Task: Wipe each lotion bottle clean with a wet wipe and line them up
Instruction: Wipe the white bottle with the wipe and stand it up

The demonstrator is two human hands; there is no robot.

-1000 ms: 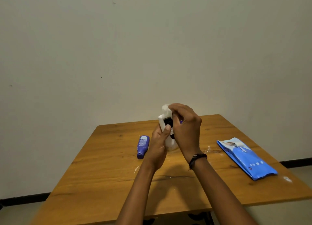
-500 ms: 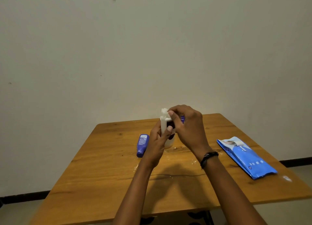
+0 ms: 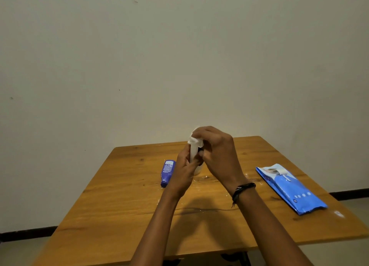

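Bottle (image 3: 193, 154): turned edge-on, left hand (image 3: 184, 171) gripping it.
Wipe (image 3: 196, 141): right hand (image 3: 217, 155) pinches it (above left fingers).
Risk: wet fingers slip, bottle drops.

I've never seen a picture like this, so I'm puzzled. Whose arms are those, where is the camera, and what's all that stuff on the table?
There is no machine here, just a person. The camera sits on the person's head and looks forward and down, so you see their own two arms reaching out. The left hand grips a white bottle, held upright over a wooden table. The right hand presses a wet wipe against the bottle's top to clean it. On the table, a blue bottle lies on its side, left of the hands. A blue pack of wipes lies flat on the right. A dark band goes round the right wrist.
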